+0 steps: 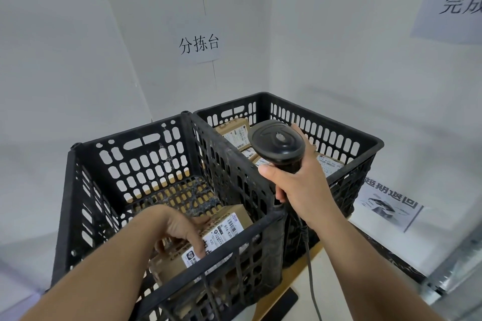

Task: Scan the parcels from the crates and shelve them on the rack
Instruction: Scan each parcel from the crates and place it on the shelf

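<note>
Cardboard parcel lies low in the near black crate, left hand gripping its top; right hand clamps the barcode scanner above; the parcel could snag the crate's rim in lifting.

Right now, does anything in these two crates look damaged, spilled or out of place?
Nothing stands out. The parcels in the left crate lie tilted and stacked unevenly, as loose boxes would; the left hand grips the top parcel. The right hand holds the scanner over the right crate. No tears or spills show.
</note>
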The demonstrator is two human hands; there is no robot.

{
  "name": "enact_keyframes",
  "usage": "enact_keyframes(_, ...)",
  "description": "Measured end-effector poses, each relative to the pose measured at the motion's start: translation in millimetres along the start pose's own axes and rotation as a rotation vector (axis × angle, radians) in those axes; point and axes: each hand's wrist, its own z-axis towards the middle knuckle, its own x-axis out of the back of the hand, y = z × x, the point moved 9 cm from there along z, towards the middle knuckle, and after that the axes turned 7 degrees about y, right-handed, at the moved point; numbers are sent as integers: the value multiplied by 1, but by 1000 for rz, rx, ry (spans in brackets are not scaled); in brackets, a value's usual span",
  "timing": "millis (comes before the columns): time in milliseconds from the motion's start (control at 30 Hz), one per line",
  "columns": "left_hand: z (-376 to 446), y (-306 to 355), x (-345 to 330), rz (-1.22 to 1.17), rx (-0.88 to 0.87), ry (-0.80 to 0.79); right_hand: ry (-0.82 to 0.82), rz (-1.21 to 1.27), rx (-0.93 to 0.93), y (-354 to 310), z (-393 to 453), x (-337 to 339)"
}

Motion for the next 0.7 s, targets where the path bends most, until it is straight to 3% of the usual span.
enact_keyframes(133, -23, -13, 34, -209, -25, 120, 9, -5, 3, -2, -5, 1)
enact_keyframes(333, -77, -33, 82, -590, -133, 461, 30, 14, -2, -6, -21, 6)
enact_keyframes(533, -147, -16, 94, -816, -417, 1017, -10, 16, 36, -15, -48, 13)
enact_keyframes(700, -192, 50, 65, -786, -690, 1197, -31, 12, 71, -31, -78, 48)
